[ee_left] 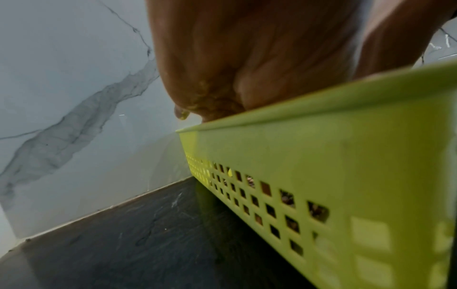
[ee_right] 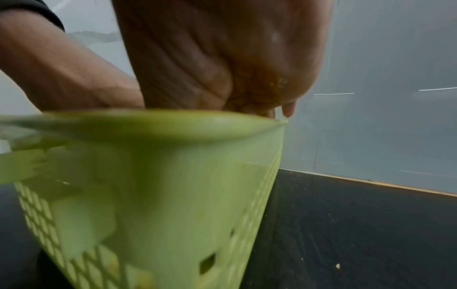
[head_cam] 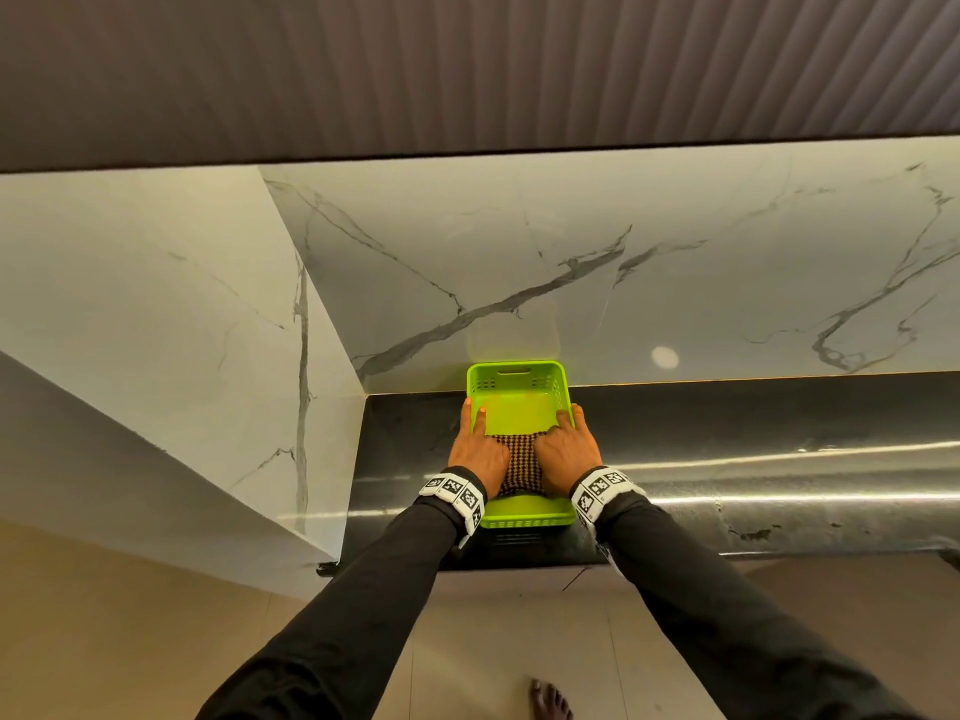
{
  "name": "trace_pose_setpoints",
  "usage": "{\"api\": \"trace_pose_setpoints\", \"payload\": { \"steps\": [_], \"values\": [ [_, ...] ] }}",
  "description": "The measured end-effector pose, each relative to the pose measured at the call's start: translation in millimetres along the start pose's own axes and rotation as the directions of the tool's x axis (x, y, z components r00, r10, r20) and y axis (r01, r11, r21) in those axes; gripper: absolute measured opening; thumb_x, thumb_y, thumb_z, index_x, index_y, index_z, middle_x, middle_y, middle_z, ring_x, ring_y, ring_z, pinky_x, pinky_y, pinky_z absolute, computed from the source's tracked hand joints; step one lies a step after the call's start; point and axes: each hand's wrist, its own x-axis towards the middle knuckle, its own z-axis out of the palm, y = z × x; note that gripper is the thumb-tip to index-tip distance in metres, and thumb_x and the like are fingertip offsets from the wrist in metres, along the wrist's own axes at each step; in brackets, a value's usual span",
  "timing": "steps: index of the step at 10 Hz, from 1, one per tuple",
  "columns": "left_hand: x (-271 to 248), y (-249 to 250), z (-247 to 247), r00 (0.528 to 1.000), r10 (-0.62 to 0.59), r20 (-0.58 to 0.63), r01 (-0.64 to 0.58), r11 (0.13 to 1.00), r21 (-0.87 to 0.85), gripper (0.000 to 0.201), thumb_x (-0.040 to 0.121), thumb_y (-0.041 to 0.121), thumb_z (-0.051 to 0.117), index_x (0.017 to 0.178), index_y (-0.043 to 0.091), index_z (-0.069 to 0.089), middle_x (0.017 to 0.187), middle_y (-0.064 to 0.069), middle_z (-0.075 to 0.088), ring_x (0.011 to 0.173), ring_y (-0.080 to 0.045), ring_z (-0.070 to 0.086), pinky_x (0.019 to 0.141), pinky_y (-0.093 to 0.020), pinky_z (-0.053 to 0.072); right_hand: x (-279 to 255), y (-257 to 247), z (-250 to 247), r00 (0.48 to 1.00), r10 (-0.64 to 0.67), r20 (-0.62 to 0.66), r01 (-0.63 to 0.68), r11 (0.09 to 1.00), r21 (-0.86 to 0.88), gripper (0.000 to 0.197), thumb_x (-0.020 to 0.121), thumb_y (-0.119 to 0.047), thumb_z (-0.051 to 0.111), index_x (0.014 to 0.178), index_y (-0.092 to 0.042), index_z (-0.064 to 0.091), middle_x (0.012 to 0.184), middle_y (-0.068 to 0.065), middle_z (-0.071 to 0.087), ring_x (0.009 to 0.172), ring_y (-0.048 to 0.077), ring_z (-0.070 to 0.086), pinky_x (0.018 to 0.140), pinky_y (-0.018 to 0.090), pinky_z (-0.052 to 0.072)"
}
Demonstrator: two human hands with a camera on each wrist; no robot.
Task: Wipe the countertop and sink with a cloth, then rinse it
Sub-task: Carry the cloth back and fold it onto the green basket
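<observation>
The cloth (head_cam: 517,459) lies in the basket (head_cam: 524,522) on the countertop (head_cam: 727,423), apparently against the wall (head_cam: 675,278) behind.

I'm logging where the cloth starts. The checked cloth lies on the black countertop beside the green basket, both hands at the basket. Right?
No: the checked cloth lies inside the green basket, not beside it, as the head view shows. The rest holds: the basket stands on the black countertop, with the left hand and right hand at it.

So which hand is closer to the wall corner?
The left hand, on the green basket's side toward the wall corner; the right hand is opposite.
</observation>
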Motion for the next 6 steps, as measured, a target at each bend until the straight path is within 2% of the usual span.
{"api": "trace_pose_setpoints", "payload": {
  "steps": [1,2,3,4,5,6],
  "values": [
    [0.5,0.7,0.8,0.998,0.01,0.057,-0.013,0.999,0.044,0.028,0.1,0.037,0.052,0.112,0.025,0.075,0.128,-0.001,0.07,0.156,-0.044,0.007,0.117,-0.073,-0.012,-6.3,2.9,-3.1,1.0,-0.02,-0.001,0.02,0.999,-0.034,0.029,0.098,-0.03,0.053,0.113,-0.012,0.069,0.118,0.013,0.071,0.141,0.037,0.038,0.122,0.059,0.006],
    [-0.8,4.5,-0.5,0.997,0.004,0.078,-0.009,0.998,0.064,0.03,0.103,0.036,0.048,0.11,0.024,0.075,0.125,-0.002,0.072,0.156,-0.044,0.009,0.117,-0.072,-0.009,-14.1,0.7,-3.6,0.993,-0.088,-0.084,0.082,0.994,-0.075,0.019,0.089,-0.02,0.069,0.097,-0.005,0.076,0.106,0.02,0.074,0.129,0.043,0.053,0.117,0.063,0.024],
    [1.3,3.2,2.3,0.998,-0.014,0.064,0.01,0.998,0.063,0.027,0.101,0.035,0.052,0.112,0.025,0.074,0.129,-0.003,0.07,0.156,-0.044,0.008,0.116,-0.074,-0.014,-15.7,0.6,-1.5,0.992,-0.085,-0.098,0.076,0.993,-0.089,0.015,0.085,-0.018,0.074,0.088,-0.004,0.077,0.096,0.02,0.075,0.121,0.045,0.06,0.112,0.066,0.032],
    [-12.7,1.1,-9.4,0.998,-0.048,-0.052,0.049,0.999,0.021,0.029,0.096,0.029,0.059,0.12,0.017,0.07,0.133,-0.013,0.065,0.154,-0.043,0.019,0.119,-0.072,-0.008,-24.0,-3.4,-3.7,0.987,-0.055,-0.149,0.045,0.997,-0.069,0.021,0.095,-0.019,0.056,0.1,-0.006,0.071,0.103,0.016,0.073,0.13,0.04,0.049,0.117,0.058,0.026],
    [-37.0,0.4,-23.3,0.977,-0.083,-0.199,0.063,0.993,-0.103,0.038,0.091,0.017,0.062,0.128,0.01,0.057,0.129,-0.015,0.062,0.134,-0.037,0.047,0.12,-0.063,0.018,-43.1,-11.0,-9.0,0.979,0.024,-0.203,-0.023,1.0,0.007,0.019,0.086,-0.016,0.059,0.099,-0.005,0.067,0.109,0.021,0.068,0.122,0.041,0.054,0.108,0.052,0.034],
    [-64.7,2.9,-36.8,0.945,-0.061,-0.322,0.026,0.993,-0.114,0.036,0.089,0.014,0.06,0.124,0.013,0.054,0.119,-0.01,0.065,0.111,-0.031,0.061,0.105,-0.053,0.034,-66.5,-20.8,-10.2,0.951,0.127,-0.282,-0.099,0.989,0.112,0.046,0.076,-0.016,0.069,0.12,-0.004,0.063,0.143,0.03,0.05,0.131,0.045,0.05,0.107,0.054,0.041]
  ]
}}
